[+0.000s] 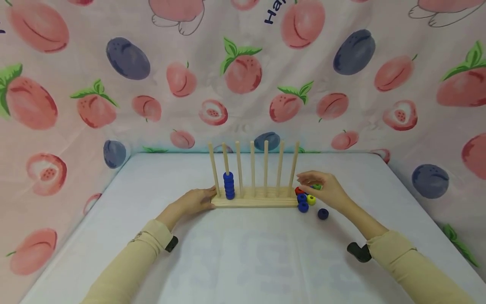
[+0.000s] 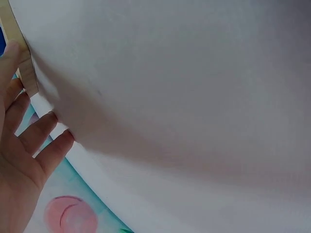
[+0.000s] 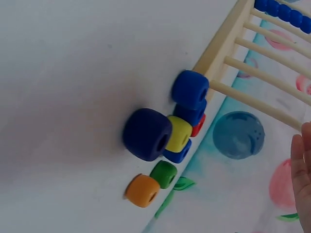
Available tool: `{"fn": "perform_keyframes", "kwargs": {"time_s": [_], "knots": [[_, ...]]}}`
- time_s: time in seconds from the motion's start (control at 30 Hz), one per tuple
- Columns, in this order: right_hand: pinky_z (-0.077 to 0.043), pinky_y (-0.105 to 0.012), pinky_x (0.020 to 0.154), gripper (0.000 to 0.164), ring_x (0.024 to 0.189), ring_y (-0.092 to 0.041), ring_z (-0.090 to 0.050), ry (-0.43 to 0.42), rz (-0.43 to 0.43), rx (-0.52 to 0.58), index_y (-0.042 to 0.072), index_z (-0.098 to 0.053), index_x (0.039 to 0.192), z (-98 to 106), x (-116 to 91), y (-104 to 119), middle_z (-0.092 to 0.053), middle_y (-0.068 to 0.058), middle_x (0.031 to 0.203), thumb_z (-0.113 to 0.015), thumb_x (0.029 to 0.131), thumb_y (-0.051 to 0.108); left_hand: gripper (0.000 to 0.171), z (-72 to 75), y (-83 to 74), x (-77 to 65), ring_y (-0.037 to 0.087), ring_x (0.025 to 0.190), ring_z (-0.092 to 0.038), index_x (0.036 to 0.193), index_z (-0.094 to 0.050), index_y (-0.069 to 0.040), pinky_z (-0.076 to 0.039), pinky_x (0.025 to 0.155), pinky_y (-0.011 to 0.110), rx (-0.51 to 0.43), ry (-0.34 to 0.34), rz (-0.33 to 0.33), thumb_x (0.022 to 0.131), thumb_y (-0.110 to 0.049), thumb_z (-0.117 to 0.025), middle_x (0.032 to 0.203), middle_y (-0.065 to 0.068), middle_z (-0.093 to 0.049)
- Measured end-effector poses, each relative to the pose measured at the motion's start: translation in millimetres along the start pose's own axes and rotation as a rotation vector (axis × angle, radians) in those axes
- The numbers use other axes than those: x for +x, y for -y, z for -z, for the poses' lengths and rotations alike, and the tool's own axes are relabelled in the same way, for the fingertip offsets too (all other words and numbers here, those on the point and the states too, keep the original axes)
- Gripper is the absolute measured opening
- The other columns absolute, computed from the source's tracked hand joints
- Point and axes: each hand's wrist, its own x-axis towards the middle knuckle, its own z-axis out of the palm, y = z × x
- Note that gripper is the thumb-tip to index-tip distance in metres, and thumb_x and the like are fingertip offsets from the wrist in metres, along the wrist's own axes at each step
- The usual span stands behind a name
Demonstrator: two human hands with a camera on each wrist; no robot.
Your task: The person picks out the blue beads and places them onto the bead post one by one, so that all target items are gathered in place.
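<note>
A wooden peg stand [image 1: 258, 203] with several upright rods stands on the white table. Blue beads [image 1: 229, 185] are stacked on its second rod from the left. My left hand [image 1: 195, 200] grips the base's left end, its thumb at the front and fingertips behind. Loose beads lie by the right end: a red bead [image 1: 299, 191], a yellow bead [image 1: 311, 199], a green bead [image 3: 164, 174], an orange bead [image 3: 142, 190] and several blue ones, with a dark blue bead [image 1: 323, 214] nearest me. Above them hovers my right hand [image 1: 322, 185], fingers loosely bent, nothing visible between thumb and fingers.
A fruit-print cloth [image 1: 243, 105] hangs behind and beside the table [image 1: 258, 253]. Small black devices sit at both wrists, one under the left cuff [image 1: 172, 244] and one under the right cuff [image 1: 358, 252].
</note>
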Motion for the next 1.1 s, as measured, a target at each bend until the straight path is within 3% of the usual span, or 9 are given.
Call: {"fn": "perform_keyframes", "kwargs": {"time_s": [0.27,0.47,0.67,1.1], "knots": [[-0.057,-0.027,0.078,0.027,0.086,-0.014,-0.065,0.079,-0.043,-0.046,-0.002,-0.066,0.108,-4,-9,-11,-0.070,-0.019,0.098,-0.071,0.083,0.007,0.057,1.7,-0.2,0.9,0.039,0.124,-0.049,0.137,-0.045,-0.001,-0.041,0.105,0.050,0.040,0.021,-0.005,0.091,-0.031,-0.060,0.145,0.016,-0.041],[-0.056,-0.042,0.079,0.026,0.087,-0.027,-0.065,0.154,-0.062,-0.103,-0.005,-0.065,0.105,-3,-16,-21,-0.070,-0.018,0.098,-0.070,0.084,0.010,0.058,2.9,-2.5,-0.5,0.042,0.123,-0.050,0.138,-0.043,0.000,-0.041,0.103,0.051,0.063,0.029,-0.012,0.091,-0.029,-0.060,0.144,0.019,-0.040],[-0.057,-0.040,0.075,0.024,0.085,-0.028,-0.064,0.223,-0.066,-0.170,-0.005,-0.066,0.101,-1,-21,-31,-0.069,-0.016,0.094,-0.072,0.081,0.007,0.054,1.9,-6.1,0.6,0.045,0.126,-0.045,0.139,-0.042,0.000,-0.039,0.105,0.054,0.061,0.028,-0.010,0.094,-0.025,-0.056,0.146,0.018,-0.037],[-0.058,-0.039,0.075,0.027,0.085,-0.028,-0.065,0.282,-0.109,-0.225,-0.008,-0.065,0.101,-6,-21,-38,-0.069,-0.018,0.095,-0.072,0.082,0.010,0.053,0.0,-4.3,1.1,0.042,0.126,-0.047,0.136,-0.045,0.003,-0.040,0.105,0.050,0.030,0.014,-0.023,0.092,-0.023,-0.059,0.144,0.021,-0.038]]}}
